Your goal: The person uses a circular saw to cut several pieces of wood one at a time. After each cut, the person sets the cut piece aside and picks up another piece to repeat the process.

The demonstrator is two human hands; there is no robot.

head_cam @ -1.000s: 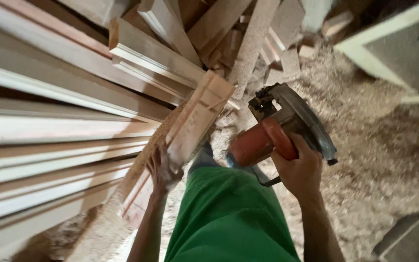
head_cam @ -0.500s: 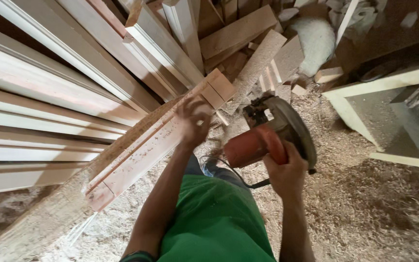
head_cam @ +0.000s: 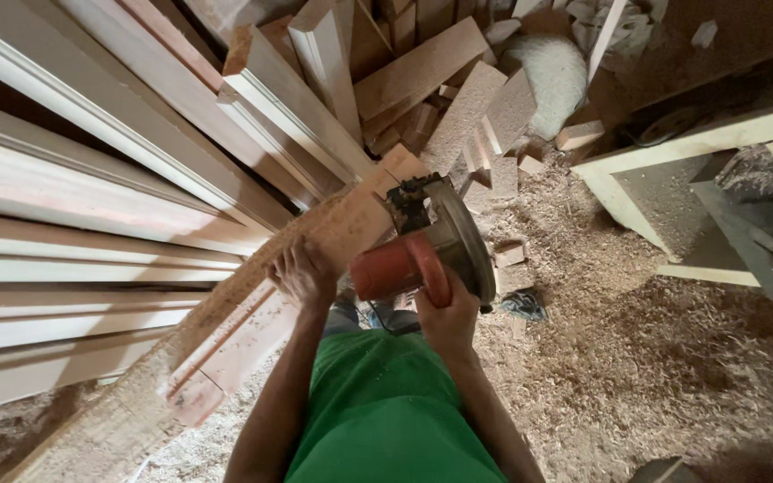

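Note:
My right hand (head_cam: 447, 315) grips the red handle of a circular saw (head_cam: 431, 243), whose grey guard rests over the far end of a long wooden plank (head_cam: 252, 315). That plank runs diagonally from lower left toward the saw. On the plank, just left of the saw, lies my left hand (head_cam: 304, 275), fingers curled over the wood and pressing it down. My green shirt fills the bottom centre.
Long moulded wooden strips (head_cam: 91, 206) are stacked at the left. Offcut blocks (head_cam: 485, 116) pile up at the top centre. Sawdust (head_cam: 673, 358) covers the floor at the right. A pale wooden frame (head_cam: 664, 156) stands at the upper right.
The saw has moved left onto the plank's end. My left hand slid down the plank toward me, and the view shifted slightly.

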